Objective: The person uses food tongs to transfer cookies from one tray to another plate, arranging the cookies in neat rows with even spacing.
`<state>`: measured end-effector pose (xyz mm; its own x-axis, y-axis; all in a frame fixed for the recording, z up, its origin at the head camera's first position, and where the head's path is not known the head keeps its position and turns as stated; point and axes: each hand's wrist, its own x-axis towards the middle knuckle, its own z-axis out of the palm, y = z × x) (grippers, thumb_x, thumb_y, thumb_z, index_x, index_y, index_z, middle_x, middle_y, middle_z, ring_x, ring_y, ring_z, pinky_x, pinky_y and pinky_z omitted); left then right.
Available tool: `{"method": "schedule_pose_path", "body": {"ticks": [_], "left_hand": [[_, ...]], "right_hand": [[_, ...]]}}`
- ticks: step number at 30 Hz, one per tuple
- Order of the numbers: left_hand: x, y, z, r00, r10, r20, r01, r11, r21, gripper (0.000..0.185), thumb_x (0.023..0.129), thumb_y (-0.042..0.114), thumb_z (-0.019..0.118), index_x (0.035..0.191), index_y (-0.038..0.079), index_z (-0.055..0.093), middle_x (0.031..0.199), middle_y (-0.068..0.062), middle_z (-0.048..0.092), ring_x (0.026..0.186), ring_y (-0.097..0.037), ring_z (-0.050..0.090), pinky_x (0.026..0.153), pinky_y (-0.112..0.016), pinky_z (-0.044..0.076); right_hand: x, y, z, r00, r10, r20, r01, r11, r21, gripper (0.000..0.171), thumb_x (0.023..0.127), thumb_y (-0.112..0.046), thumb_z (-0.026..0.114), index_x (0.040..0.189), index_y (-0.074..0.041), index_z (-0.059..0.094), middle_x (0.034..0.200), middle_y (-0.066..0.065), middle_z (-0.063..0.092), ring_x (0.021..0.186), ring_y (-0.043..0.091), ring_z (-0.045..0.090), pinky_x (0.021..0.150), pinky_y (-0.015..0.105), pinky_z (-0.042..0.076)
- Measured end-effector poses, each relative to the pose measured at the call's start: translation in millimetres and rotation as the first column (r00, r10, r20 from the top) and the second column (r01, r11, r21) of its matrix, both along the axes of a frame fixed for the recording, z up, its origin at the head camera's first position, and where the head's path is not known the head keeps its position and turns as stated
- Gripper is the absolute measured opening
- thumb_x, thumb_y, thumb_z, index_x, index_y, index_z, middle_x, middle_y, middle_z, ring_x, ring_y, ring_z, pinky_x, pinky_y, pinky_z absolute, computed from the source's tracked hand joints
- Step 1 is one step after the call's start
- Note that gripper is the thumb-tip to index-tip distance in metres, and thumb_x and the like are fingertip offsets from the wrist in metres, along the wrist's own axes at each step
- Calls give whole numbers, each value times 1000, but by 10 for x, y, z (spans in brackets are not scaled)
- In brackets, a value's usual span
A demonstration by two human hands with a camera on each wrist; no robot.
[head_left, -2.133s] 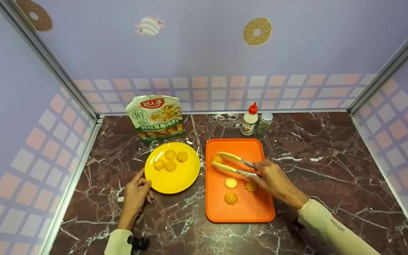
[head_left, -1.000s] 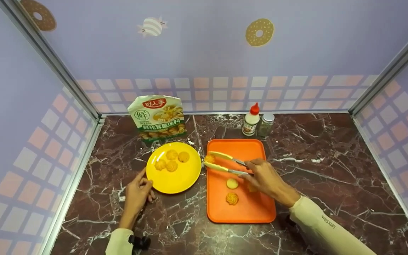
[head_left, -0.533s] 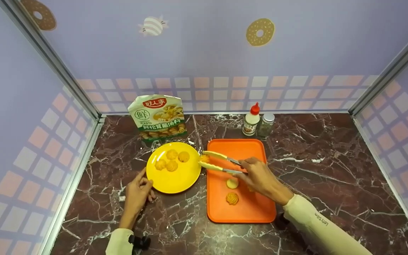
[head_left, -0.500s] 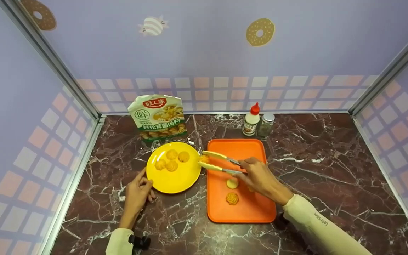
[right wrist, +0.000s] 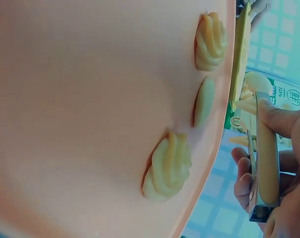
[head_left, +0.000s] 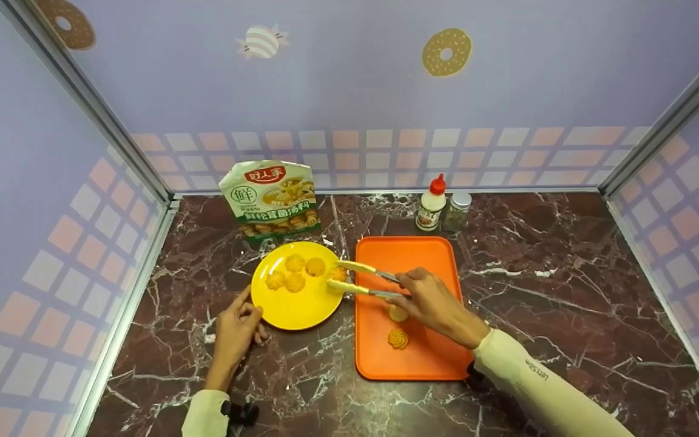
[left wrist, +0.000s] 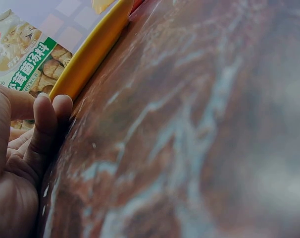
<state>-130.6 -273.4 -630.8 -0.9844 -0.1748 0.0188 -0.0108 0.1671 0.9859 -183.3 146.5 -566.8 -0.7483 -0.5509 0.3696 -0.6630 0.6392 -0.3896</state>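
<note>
My right hand (head_left: pixel 427 298) grips yellow tongs (head_left: pixel 363 280) that pinch a swirl cookie (head_left: pixel 338 274) over the right rim of the yellow plate (head_left: pixel 292 309). Several cookies (head_left: pixel 294 272) lie on the plate's far half. On the orange tray (head_left: pixel 428 355) a flat round cookie (head_left: pixel 397 314) shows partly under my hand, and a swirl cookie (head_left: pixel 397 338) lies nearer. The right wrist view shows three cookies (right wrist: pixel 169 166) on the tray (right wrist: pixel 90 99) and my fingers (right wrist: pixel 283 121) round the tongs (right wrist: pixel 266 148). My left hand (head_left: pixel 237 328) rests on the table, a fingertip (left wrist: pixel 61 106) against the plate rim (left wrist: pixel 93 49).
A printed food bag (head_left: pixel 270 199) stands behind the plate. A red-capped squeeze bottle (head_left: pixel 429 205) and a small jar (head_left: pixel 455 211) stand behind the tray. Booth walls close in the marble table (head_left: pixel 568 291) at the back and both sides.
My right hand has carried the tongs and the pinched cookie leftward, from the tray's far left part to the plate's right rim. The left hand has stayed put.
</note>
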Motion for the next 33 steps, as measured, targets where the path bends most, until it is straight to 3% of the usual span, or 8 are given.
{"method": "schedule_pose_path", "body": {"ticks": [13, 21, 25, 33], "left_hand": [[-7, -1, 24, 1000, -13, -21, 13, 1000, -8, 58, 107, -6, 65, 163, -7, 47, 86, -25, 67, 47, -17, 63, 41, -28, 55], [9, -5, 18, 1000, 2, 22, -1, 1000, -16, 61, 107, -4, 65, 165, -3, 45, 87, -21, 68, 50, -19, 65, 42, -28, 56], [6, -3, 15, 1000, 4, 21, -3, 1000, -23, 62, 106, -5, 64, 165, -4, 45, 86, -21, 68, 50, -19, 65, 42, -28, 55], [2, 1, 20, 1000, 6, 25, -6, 1000, -22, 62, 106, -6, 64, 165, -3, 46, 86, -20, 68, 49, -19, 64, 42, -28, 55]], "right_hand": [[-10, -143, 7, 1000, -4, 27, 4, 1000, 31, 36, 98, -30, 87, 114, -1, 75, 98, 12, 69, 86, 25, 66, 67, 41, 64], [-25, -199, -29, 999, 7, 35, -8, 999, 43, 32, 98, -28, 87, 110, -1, 76, 99, 13, 70, 88, 28, 69, 71, 42, 66], [-19, -243, -25, 998, 3, 67, -6, 999, 41, 31, 99, -28, 86, 111, 0, 77, 106, 16, 73, 88, 28, 70, 69, 40, 67], [-19, -351, -14, 995, 10, 99, -16, 998, 56, 31, 99, -30, 86, 112, -2, 79, 104, 12, 74, 89, 24, 66, 72, 38, 64]]}}
